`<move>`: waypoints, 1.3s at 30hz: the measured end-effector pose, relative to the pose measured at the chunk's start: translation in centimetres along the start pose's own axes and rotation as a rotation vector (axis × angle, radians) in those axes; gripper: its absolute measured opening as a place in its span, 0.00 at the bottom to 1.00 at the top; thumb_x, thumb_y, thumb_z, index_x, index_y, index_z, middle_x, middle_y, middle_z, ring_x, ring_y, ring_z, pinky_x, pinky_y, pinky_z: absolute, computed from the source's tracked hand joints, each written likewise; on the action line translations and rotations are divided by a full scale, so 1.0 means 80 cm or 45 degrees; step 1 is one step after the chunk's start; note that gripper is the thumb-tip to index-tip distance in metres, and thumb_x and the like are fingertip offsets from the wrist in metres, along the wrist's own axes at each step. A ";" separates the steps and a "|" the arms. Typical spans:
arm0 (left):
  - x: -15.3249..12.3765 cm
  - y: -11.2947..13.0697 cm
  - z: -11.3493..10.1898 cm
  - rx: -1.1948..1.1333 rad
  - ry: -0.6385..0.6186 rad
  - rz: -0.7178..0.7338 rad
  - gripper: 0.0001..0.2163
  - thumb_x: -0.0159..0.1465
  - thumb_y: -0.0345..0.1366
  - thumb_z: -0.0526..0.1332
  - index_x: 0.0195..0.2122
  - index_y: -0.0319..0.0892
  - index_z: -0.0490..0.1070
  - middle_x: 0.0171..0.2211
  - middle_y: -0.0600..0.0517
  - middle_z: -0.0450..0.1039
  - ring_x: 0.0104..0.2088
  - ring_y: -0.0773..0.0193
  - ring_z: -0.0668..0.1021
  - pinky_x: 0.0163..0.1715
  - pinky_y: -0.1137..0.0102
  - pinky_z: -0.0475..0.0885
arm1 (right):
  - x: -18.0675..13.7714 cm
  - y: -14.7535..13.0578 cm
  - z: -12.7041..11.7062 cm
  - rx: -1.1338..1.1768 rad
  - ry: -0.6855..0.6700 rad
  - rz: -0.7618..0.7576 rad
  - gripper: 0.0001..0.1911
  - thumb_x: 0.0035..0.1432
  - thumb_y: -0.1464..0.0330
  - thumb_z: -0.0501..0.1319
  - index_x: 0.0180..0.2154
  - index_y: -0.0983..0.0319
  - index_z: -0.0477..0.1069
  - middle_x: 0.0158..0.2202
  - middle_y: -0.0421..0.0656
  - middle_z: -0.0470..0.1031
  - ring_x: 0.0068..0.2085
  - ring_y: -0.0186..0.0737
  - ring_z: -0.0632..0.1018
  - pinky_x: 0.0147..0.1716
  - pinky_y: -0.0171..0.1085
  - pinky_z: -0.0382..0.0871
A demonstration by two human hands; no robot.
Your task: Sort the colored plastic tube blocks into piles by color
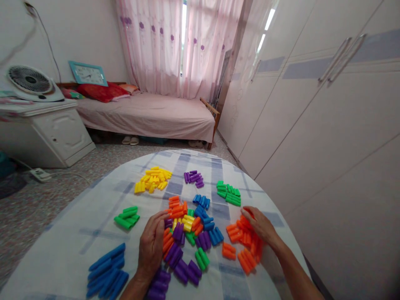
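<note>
My left hand [151, 246] rests at the left edge of a mixed pile, cupped with its fingers extended, its fingertips by orange tube-shaped plastic pieces [177, 211]. Purple tube pieces [187, 271], yellow tube pieces [186, 224], blue tube pieces [203, 213] and green tube pieces [202, 258] lie in this pile. My right hand [258, 225] curves over the far right side of an orange pile of tube pieces [242, 236], touching it. Its fingers look loosely bent and apart; their undersides are hidden.
Around the mixed pile lie sorted groups: yellow pieces [153, 180], purple pieces [194, 178], green pieces [229, 193], more green pieces [126, 217] and long blue pieces [108, 273]. The round table has a checked cloth [93, 225]. Beyond stand a bed [150, 112] and a wardrobe [315, 137].
</note>
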State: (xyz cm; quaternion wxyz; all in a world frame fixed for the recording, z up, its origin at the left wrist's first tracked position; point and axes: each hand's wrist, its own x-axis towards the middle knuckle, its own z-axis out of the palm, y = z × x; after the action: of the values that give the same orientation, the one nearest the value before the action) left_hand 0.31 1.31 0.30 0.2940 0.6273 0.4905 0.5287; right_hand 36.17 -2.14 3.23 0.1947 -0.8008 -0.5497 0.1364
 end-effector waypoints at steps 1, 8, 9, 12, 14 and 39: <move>0.000 0.000 0.000 0.004 0.020 0.002 0.15 0.67 0.40 0.47 0.43 0.42 0.70 0.46 0.49 0.70 0.49 0.61 0.72 0.51 0.65 0.67 | 0.005 0.004 -0.005 0.016 -0.038 0.011 0.24 0.58 0.53 0.47 0.46 0.60 0.71 0.47 0.46 0.74 0.48 0.44 0.74 0.50 0.41 0.63; 0.002 -0.001 -0.006 0.169 0.214 0.061 0.15 0.67 0.39 0.47 0.41 0.42 0.72 0.45 0.49 0.70 0.49 0.61 0.71 0.52 0.65 0.64 | 0.077 0.004 -0.018 -0.201 -0.129 0.035 0.46 0.46 0.49 0.60 0.61 0.67 0.53 0.59 0.57 0.60 0.57 0.52 0.66 0.52 0.45 0.61; 0.003 -0.001 -0.007 0.196 0.235 0.063 0.15 0.67 0.39 0.46 0.41 0.42 0.72 0.45 0.49 0.70 0.49 0.60 0.71 0.52 0.64 0.64 | 0.087 0.000 -0.014 -0.233 -0.165 0.044 0.48 0.45 0.49 0.61 0.62 0.68 0.52 0.59 0.58 0.59 0.57 0.53 0.65 0.52 0.45 0.61; 0.003 -0.004 -0.006 0.230 0.237 0.020 0.16 0.67 0.40 0.45 0.42 0.42 0.72 0.46 0.49 0.69 0.50 0.60 0.70 0.54 0.64 0.62 | 0.106 -0.017 0.003 -0.290 -0.182 0.043 0.50 0.45 0.50 0.63 0.62 0.70 0.50 0.58 0.61 0.58 0.56 0.54 0.67 0.50 0.44 0.62; 0.004 -0.005 -0.004 0.206 0.197 -0.051 0.17 0.68 0.40 0.44 0.43 0.43 0.71 0.48 0.49 0.68 0.51 0.60 0.69 0.55 0.64 0.61 | 0.114 -0.028 0.015 -0.293 -0.140 0.016 0.49 0.46 0.51 0.63 0.62 0.71 0.51 0.57 0.62 0.60 0.54 0.53 0.69 0.48 0.43 0.63; 0.009 -0.016 0.001 -0.021 0.113 -0.261 0.19 0.67 0.46 0.44 0.43 0.44 0.72 0.51 0.49 0.67 0.54 0.59 0.67 0.57 0.61 0.60 | 0.120 -0.165 0.044 -0.479 -0.050 -0.483 0.29 0.52 0.61 0.60 0.55 0.60 0.62 0.52 0.50 0.70 0.54 0.49 0.66 0.49 0.45 0.59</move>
State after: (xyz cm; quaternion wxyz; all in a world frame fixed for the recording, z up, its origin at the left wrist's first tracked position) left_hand -0.01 2.47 -0.57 0.3296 0.5472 0.5602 0.5273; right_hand 27.15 11.65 6.14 0.0539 -0.7027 -0.7094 0.0083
